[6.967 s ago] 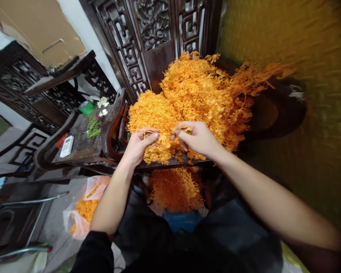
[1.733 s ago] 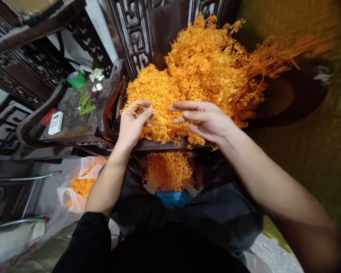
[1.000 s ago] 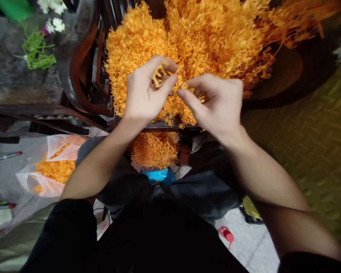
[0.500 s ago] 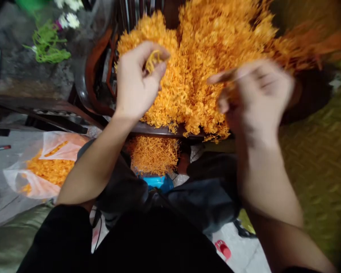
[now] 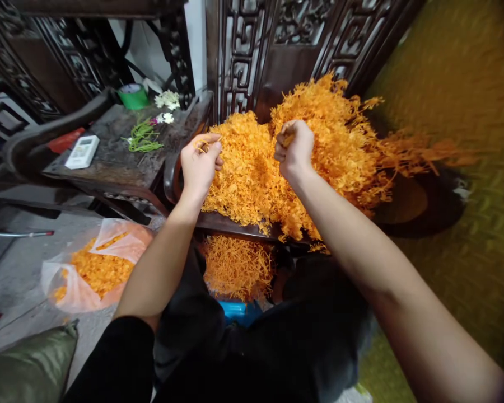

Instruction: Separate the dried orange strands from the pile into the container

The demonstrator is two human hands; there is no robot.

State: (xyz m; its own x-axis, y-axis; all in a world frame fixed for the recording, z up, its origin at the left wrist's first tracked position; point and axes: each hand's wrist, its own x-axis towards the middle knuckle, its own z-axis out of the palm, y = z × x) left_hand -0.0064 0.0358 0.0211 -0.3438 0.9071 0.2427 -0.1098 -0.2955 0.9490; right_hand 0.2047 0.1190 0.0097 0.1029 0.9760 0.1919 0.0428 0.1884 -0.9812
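A big heap of orange flower sprays [image 5: 246,173] covers the dark wooden seat in front of me. My left hand [image 5: 198,170] is at the heap's left edge, its thumb and fingers pinched on a thin yellow-orange strand of flower stem. Over the middle of the heap, my right hand [image 5: 296,146] is curled closed; a bit of orange shows inside its fingers, too little to identify. Between my legs, below the seat edge, lies a mass of thin orange stems [image 5: 237,268] above a blue container [image 5: 240,312].
A pale plastic bag [image 5: 116,243] with orange petals lies on the floor at left. On the wooden side table [image 5: 113,168] are a white remote [image 5: 82,151], green tape [image 5: 133,96], green stems [image 5: 145,136] and white flowers [image 5: 167,99]. Carved wooden backs rise behind.
My right hand has moved left, across the heap and closer to my left hand, and its fingers are now curled. The view has tilted up. My left hand keeps its pinch on the strand.
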